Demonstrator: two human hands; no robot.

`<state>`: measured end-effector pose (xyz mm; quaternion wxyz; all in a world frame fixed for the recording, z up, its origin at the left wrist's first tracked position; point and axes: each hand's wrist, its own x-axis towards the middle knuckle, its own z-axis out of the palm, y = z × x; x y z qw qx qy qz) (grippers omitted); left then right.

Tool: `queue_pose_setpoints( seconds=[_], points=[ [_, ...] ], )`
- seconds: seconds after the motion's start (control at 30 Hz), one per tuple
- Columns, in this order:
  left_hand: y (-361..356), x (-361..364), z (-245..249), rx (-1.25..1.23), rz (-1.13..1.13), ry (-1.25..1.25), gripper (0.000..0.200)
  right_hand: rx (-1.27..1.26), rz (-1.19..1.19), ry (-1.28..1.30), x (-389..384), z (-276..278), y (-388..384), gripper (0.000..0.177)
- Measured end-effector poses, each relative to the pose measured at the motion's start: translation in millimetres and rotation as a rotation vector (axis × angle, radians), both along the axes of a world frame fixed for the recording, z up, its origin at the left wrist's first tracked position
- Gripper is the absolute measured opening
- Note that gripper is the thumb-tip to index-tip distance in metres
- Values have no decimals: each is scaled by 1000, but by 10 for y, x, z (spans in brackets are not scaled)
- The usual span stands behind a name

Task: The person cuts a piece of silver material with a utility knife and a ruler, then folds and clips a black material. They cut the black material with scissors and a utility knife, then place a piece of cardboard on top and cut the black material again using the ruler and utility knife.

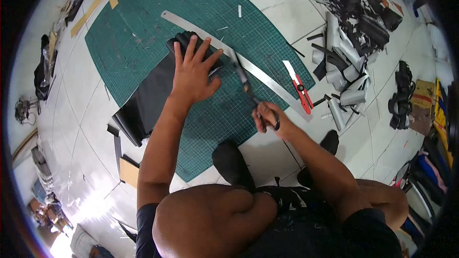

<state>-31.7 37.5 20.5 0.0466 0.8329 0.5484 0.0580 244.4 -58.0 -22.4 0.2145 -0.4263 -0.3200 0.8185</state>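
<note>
My left hand (193, 74) lies with spread fingers on the folded end of a black sheet of leather-like material (150, 95), pressing it on the green cutting mat (129, 14). My right hand (271, 118) is closed around the dark handles of a pair of scissors (243, 79), whose blades point up and left towards the steel ruler (272, 80). The ruler lies slantwise across the mat, just beyond the scissors. A red box cutter (301, 88) with its blade out rests right of the ruler, apart from my right hand.
A heap of black and silver offcuts (346, 57) lies on the tiled floor at the right. Black bundled straps (401, 95) sit farther right. A cardboard piece (129, 171) is at the lower left. My dark-socked foot (233, 162) is at the mat's near edge.
</note>
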Motion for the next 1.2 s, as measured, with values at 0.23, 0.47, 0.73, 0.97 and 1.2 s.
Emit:
queue_pose_setpoints(
  seconds=[0.23,0.47,0.73,0.97,1.2],
  points=[
    [92,-17,-181,-100,-39,56,59,-101,14,90,-69,-198,-344,56],
    [71,-123,-298,-71,-5,-106,50,-147,121,63,101,-218,-251,60],
    [-107,-267,-459,8,80,-277,46,-116,104,47,46,-196,-142,56],
    [-214,-413,-788,89,122,-437,48,-129,115,72,19,-241,-67,58],
    [-248,-435,-867,121,135,-482,47,-209,59,125,-96,-259,50,59]
  ],
)
